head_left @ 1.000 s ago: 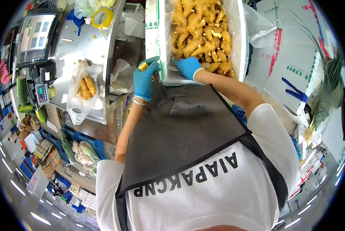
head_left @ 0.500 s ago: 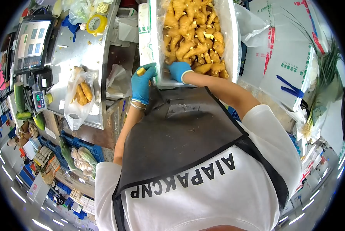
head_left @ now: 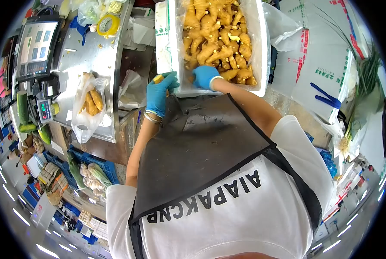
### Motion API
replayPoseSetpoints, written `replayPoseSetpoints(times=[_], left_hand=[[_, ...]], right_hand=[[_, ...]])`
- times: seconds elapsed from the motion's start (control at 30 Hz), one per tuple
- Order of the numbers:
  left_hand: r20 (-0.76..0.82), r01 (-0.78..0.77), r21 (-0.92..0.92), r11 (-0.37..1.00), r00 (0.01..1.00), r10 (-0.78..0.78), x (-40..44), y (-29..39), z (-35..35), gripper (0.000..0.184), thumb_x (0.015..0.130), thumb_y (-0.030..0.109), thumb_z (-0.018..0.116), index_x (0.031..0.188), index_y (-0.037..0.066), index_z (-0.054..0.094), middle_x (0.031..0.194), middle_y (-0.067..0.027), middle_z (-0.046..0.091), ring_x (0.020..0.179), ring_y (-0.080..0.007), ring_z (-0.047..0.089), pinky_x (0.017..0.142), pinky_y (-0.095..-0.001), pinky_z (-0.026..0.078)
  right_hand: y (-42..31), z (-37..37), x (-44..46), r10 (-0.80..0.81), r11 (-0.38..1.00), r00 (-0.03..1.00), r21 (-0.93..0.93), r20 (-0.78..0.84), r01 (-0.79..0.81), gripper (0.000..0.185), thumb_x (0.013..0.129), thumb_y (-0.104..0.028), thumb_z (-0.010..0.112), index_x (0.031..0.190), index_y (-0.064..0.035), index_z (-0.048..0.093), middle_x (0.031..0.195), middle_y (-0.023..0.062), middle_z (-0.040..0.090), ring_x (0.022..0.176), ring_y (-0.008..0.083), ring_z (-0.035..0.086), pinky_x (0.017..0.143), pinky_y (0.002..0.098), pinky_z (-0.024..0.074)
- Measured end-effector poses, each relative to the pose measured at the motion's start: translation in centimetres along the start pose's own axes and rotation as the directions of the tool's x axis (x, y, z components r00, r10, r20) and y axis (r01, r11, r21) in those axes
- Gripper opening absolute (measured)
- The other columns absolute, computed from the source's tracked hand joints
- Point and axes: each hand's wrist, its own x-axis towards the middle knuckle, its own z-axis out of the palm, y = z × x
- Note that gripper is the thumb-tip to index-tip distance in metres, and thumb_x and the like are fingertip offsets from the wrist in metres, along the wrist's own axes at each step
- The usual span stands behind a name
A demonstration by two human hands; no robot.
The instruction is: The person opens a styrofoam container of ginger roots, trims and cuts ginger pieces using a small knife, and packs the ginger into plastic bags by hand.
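Observation:
My left hand (head_left: 158, 93), in a blue glove, is closed around a piece of ginger (head_left: 158, 79) whose yellow end shows above the fingers. It is beside the near left corner of a white foam box (head_left: 262, 52). Inside that box lies a heap of ginger roots (head_left: 214, 34). My right hand (head_left: 207, 77), also gloved in blue, reaches in at the box's near end, just in front of the heap. Its fingers look curled in, and what they hold, if anything, is hidden.
On the left, a metal counter (head_left: 96, 58) carries a clear bag of ginger (head_left: 91, 103), a roll of yellow tape (head_left: 108, 25) and a screen (head_left: 37, 47). A small scale (head_left: 44, 111) stands beside it. Green-leafed stalks (head_left: 361, 95) are at right.
My right hand has shifted slightly right and up inside the box, and its fingers look more curled. The left hand stays nearly in place with the ginger piece.

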Motion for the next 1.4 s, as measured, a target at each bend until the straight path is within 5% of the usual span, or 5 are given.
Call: replayPoseSetpoints(times=[0.2, 0.7, 1.17, 1.33, 1.4], left_hand=[[0.21, 0.395, -0.147, 0.907, 0.908, -0.362, -1.1, -0.2, 1.5, 0.025, 0.088, 0.019, 0.064, 0.105, 0.0, 0.066, 0.096, -0.0135, 0.07, 0.084, -0.0226, 0.07, 0.074, -0.0303, 0.054], [-0.159, 0.0, -0.236, 0.972, 0.987, -0.039, 0.1, 0.8, -0.8, 0.021, 0.09, 0.013, 0.06, 0.104, -0.001, 0.067, 0.09, -0.0087, 0.071, 0.081, -0.0178, 0.068, 0.073, -0.0262, 0.051], [0.325, -0.014, -0.084, 0.996, 0.945, 0.041, -1.9, 4.4, 5.1, 0.046, 0.093, 0.012, 0.061, 0.136, 0.001, 0.05, 0.118, -0.0092, 0.064, 0.106, -0.0154, 0.062, 0.091, -0.0299, 0.051], [0.094, -0.071, -0.023, 0.997, 0.993, 0.073, -2.0, 2.6, 4.9, 0.039, 0.085, 0.011, 0.073, 0.121, 0.0, 0.062, 0.104, -0.0043, 0.068, 0.09, -0.0104, 0.063, 0.079, -0.0242, 0.051], [0.077, -0.164, 0.025, 0.986, 0.984, 0.161, -1.7, 2.1, 4.4, 0.04, 0.084, 0.01, 0.073, 0.121, 0.0, 0.062, 0.103, -0.0045, 0.068, 0.09, -0.0098, 0.063, 0.079, -0.0239, 0.051]], right_hand=[[4.3, -4.3, -2.1, 0.143, 0.792, 0.989, 0.601, -0.021, -0.102, 0.029, 0.085, -0.029, 0.061, 0.101, -0.0073, 0.072, 0.084, 0.0131, 0.071, 0.066, 0.0243, 0.067, 0.063, 0.0367, 0.054], [0.8, 1.9, 4.0, 0.08, 0.968, 0.979, 0.22, 0.19, -0.121, 0.064, 0.076, -0.036, 0.077, 0.117, 0.007, 0.054, 0.102, 0.0218, 0.066, 0.08, 0.0334, 0.066, 0.07, 0.0408, 0.0536], [-1.8, -6.2, -7.7, -0.054, 0.087, 0.998, 0.995, -0.037, 0.042, 0.078, 0.091, -0.009, 0.064, 0.153, -0.0074, 0.017, 0.108, 0.0091, 0.062, 0.068, 0.0109, 0.06, 0.064, 0.0254, 0.054], [-3.2, -5.1, -10.4, 0.072, 0.156, 0.993, 0.984, -0.097, 0.085, 0.039, 0.094, -0.021, 0.061, 0.132, -0.0135, 0.057, 0.094, 0.0071, 0.069, 0.065, 0.0153, 0.064, 0.058, 0.0289, 0.053], [-0.9, -4.8, -8.8, 0.0, 0.706, 0.81, 0.574, -0.587, 0.415, 0.042, 0.094, -0.018, 0.06, 0.136, -0.0158, 0.054, 0.094, 0.0091, 0.07, 0.066, 0.017, 0.065, 0.058, 0.0279, 0.0517]])
